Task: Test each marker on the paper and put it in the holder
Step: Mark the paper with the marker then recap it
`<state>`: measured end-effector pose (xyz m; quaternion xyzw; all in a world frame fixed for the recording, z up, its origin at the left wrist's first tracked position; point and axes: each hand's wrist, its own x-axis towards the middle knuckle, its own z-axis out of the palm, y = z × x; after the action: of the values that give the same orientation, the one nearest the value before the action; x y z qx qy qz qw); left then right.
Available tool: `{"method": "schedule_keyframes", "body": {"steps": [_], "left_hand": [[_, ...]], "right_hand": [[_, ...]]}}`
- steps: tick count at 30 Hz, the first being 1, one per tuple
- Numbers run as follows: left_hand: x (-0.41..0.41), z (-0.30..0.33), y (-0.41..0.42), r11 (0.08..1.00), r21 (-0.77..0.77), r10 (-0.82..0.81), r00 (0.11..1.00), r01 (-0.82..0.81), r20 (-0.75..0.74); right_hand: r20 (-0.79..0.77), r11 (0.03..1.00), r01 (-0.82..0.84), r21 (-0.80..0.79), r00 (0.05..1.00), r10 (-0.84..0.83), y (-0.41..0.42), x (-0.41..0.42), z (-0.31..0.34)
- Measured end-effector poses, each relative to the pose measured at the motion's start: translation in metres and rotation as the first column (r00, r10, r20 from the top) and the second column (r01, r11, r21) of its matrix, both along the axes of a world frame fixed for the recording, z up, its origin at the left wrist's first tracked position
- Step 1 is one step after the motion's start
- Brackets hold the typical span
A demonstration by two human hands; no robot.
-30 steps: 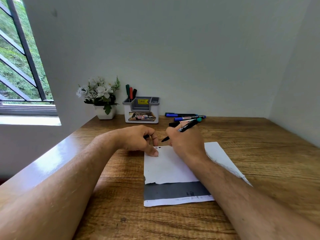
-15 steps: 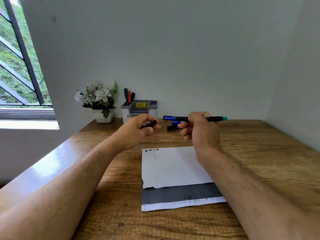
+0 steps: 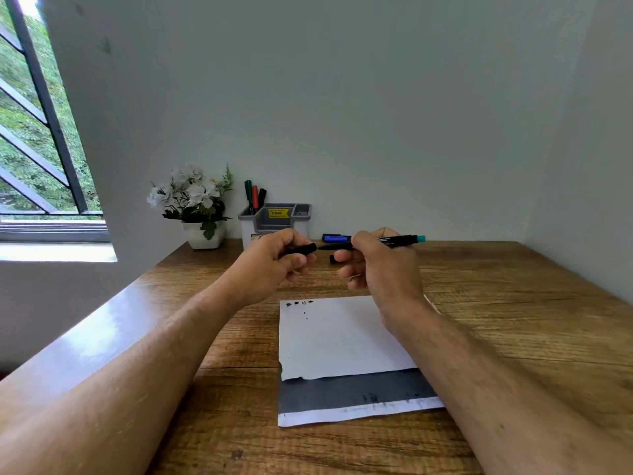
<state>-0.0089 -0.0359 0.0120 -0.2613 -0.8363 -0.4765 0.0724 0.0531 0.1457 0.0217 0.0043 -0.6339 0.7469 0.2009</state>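
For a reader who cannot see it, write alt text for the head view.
Above a paper with test marks, the left hand holds a black cap beside the marker in the right hand. Holder behind.

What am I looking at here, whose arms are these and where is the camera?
There is no machine: a person wears a camera on the head, looking forward and down, so you see their own two arms. The left hand holds a black cap. The right hand holds a black marker with a teal end, its tip pointing at the cap. Below them a white paper with small test marks along its top edge lies on the wooden table. At the wall stand a grey holder with three markers in it and a flower pot. A blue marker lies behind the hands.
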Motion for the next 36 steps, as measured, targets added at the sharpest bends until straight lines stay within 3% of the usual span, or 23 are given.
{"method": "schedule_keyframes", "body": {"steps": [14, 30, 36], "left_hand": [[0.006, 0.005, 0.004, 0.996, -0.074, -0.055, 0.994, 0.048, -0.098], [0.012, 0.009, 0.005, 0.995, -0.098, -0.046, 0.989, 0.033, -0.14], [0.017, 0.01, 0.015, 0.995, -0.047, -0.09, 0.992, 0.086, -0.086]], "right_hand": [[0.008, 0.994, -0.063, 0.087, 0.998, 0.063, -0.001, -0.005, -0.009], [0.031, 0.991, -0.109, -0.079, 0.993, 0.112, 0.001, -0.008, -0.015], [0.05, 0.989, -0.074, -0.131, 0.995, 0.082, 0.007, -0.007, -0.014]]}}
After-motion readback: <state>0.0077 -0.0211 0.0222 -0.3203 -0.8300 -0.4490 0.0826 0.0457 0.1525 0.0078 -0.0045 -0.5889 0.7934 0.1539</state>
